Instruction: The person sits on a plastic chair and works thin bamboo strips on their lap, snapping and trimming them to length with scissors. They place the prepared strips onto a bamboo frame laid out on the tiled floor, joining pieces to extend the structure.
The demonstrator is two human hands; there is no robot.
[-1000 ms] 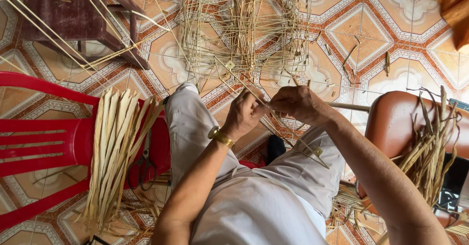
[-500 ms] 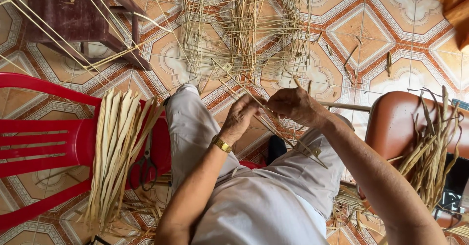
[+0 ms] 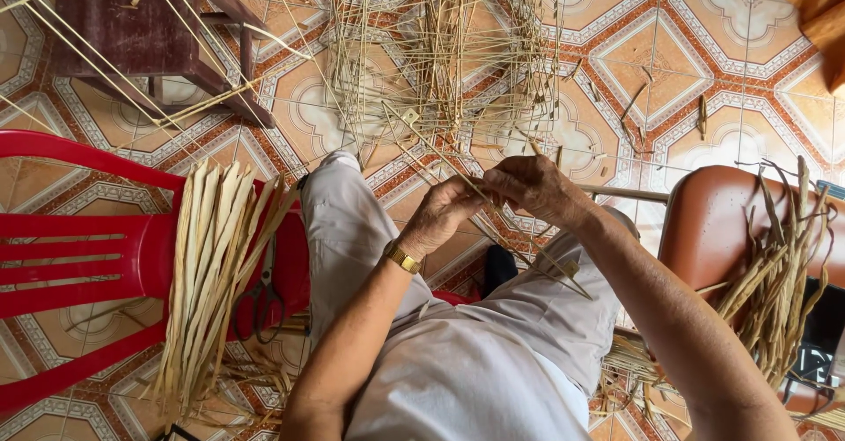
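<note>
Head cam looking straight down: both hands meet above the knees, pinching thin straw strips. The left hand is closed on the strips, gold watch on the wrist, and the right hand grips them too, fingers curled tight. The long axis of the strips runs diagonally, from the woven straw frame lying on the tiled floor, down past the right thigh. A bundle of flat pale strips lies lengthwise across a red plastic chair, scissors just beside it. More dried strands are heaped on a brown seat.
</note>
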